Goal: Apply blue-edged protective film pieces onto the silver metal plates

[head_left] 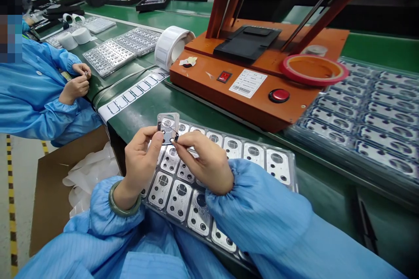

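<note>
Above the tray, my left hand pinches a small silvery rounded-corner plate by its left edge, thumb in front. My right hand is closed at the plate's lower right corner, with a thin black adhesive frame between thumb and forefinger. Part of this frame appears to lie over the plate; how much is stuck down I cannot tell. Beneath both hands lies a clear plastic tray with rows of similar plates, each with a large round opening and smaller dark rings. My right forearm hides part of it.
An orange press stands behind the tray, with a red tape roll on it. A label roll trails a strip of black frames. Stacked trays lie right. A co-worker sits left, above a carton holding backing paper.
</note>
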A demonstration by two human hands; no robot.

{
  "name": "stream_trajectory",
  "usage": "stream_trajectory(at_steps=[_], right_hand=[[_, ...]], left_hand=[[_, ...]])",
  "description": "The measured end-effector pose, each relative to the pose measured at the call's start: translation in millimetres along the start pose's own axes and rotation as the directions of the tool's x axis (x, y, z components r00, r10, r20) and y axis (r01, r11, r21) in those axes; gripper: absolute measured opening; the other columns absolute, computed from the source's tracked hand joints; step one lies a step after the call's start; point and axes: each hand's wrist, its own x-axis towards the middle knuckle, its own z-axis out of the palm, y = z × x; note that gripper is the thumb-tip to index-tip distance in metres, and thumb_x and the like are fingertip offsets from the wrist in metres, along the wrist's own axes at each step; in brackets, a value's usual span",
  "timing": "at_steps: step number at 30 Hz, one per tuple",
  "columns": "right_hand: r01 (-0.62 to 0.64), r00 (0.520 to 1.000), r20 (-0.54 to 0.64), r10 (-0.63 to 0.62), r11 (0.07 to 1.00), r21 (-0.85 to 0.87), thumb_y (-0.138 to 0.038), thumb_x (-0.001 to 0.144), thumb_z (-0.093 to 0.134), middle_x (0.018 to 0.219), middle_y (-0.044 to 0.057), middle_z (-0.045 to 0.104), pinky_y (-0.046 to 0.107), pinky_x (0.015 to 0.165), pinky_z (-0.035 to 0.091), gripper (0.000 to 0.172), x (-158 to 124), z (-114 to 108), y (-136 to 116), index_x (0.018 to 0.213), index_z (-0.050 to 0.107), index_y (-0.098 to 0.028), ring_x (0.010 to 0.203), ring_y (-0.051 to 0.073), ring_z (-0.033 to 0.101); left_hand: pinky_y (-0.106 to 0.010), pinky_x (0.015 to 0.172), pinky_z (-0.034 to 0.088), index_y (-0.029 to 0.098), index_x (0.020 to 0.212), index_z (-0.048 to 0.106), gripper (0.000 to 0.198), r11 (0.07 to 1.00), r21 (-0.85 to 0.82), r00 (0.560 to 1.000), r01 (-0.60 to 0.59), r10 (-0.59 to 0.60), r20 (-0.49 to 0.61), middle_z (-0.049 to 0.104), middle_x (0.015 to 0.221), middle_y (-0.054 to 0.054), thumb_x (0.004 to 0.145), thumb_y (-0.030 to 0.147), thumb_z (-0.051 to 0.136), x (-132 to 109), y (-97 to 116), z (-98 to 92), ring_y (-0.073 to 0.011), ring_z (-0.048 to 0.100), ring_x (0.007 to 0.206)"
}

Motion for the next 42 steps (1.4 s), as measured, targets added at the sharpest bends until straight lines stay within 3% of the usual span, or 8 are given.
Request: stream_trajectory(at_steps=[2,7,11,20,25,33,42], right_hand=[[0.005,1.000,0.012,-0.005,1.000,-0.005,-0.012,0.089,0.056,0.082,0.004,0.067,0.026,0.067,0.053,0.010,-0.6,0.6,-0.5,0.091,0.057,-0.021,0.077,0.015,0.064],[0.018,0.999,0.035,-0.018,1.000,-0.023,-0.013,0.089,0.056,0.081,0.004,0.067,0.027,0.067,0.054,0.009,-1.3,0.9,-0.7,0.092,0.057,-0.021,0.076,0.015,0.064],[0.052,0.997,0.057,-0.051,0.998,-0.022,-0.012,0.089,0.057,0.082,0.005,0.068,0.026,0.067,0.053,0.009,-1.2,0.3,-0.5,0.092,0.056,-0.020,0.076,0.015,0.064],[0.037,0.996,0.082,-0.034,0.999,-0.030,-0.014,0.090,0.055,0.083,0.005,0.068,0.027,0.067,0.053,0.008,-2.5,0.3,-2.2,0.094,0.056,-0.021,0.076,0.015,0.064],[0.048,0.996,0.083,-0.044,0.998,-0.045,-0.014,0.089,0.056,0.079,0.006,0.067,0.027,0.066,0.052,0.007,-3.1,0.4,-1.9,0.092,0.058,-0.020,0.074,0.016,0.064],[0.107,0.991,0.095,-0.098,0.989,-0.100,-0.015,0.088,0.056,0.079,0.006,0.069,0.027,0.065,0.052,0.006,-2.8,0.1,-3.7,0.091,0.059,-0.020,0.072,0.016,0.064],[0.104,0.987,0.131,-0.090,0.989,-0.109,-0.017,0.089,0.053,0.078,0.006,0.068,0.027,0.062,0.050,0.007,-4.1,-0.2,-4.4,0.089,0.060,-0.019,0.070,0.016,0.063]], left_hand=[[-0.022,0.072,0.052,0.019,0.091,0.066,0.013,1.000,0.010,1.000,0.007,-0.007,-0.018,0.069,0.082,-0.001,0.087,0.028,0.060,-0.4,0.6,0.5,-0.0122,0.065,0.076],[-0.019,0.064,0.048,0.019,0.108,0.064,0.023,0.999,0.012,0.999,-0.041,0.041,-0.025,0.061,0.075,0.002,0.088,0.026,0.058,-0.1,1.2,0.3,-0.0085,0.057,0.066],[-0.019,0.062,0.045,0.020,0.103,0.064,0.018,0.995,0.014,0.994,-0.102,0.102,-0.028,0.056,0.072,0.003,0.087,0.024,0.058,0.7,-0.5,-0.7,-0.0075,0.051,0.063],[-0.021,0.068,0.048,0.020,0.105,0.063,0.018,0.973,0.122,0.972,-0.198,0.211,-0.101,0.065,0.086,-0.001,0.090,0.027,0.054,-1.4,-5.0,4.5,-0.0102,0.059,0.073],[-0.020,0.058,0.044,0.021,0.121,0.058,0.030,0.968,0.138,0.972,-0.211,0.222,-0.072,0.055,0.069,0.004,0.092,0.025,0.052,0.2,-3.7,5.2,-0.0069,0.050,0.057],[-0.022,0.064,0.049,0.020,0.109,0.059,0.021,0.970,0.108,0.972,-0.217,0.225,-0.064,0.065,0.087,-0.002,0.093,0.028,0.048,-0.4,-4.3,4.2,-0.0102,0.061,0.070],[-0.023,0.067,0.050,0.020,0.107,0.059,0.018,0.915,0.207,0.928,-0.346,0.367,-0.068,0.066,0.085,-0.001,0.093,0.025,0.049,-2.8,-9.1,4.3,-0.0100,0.062,0.071]])
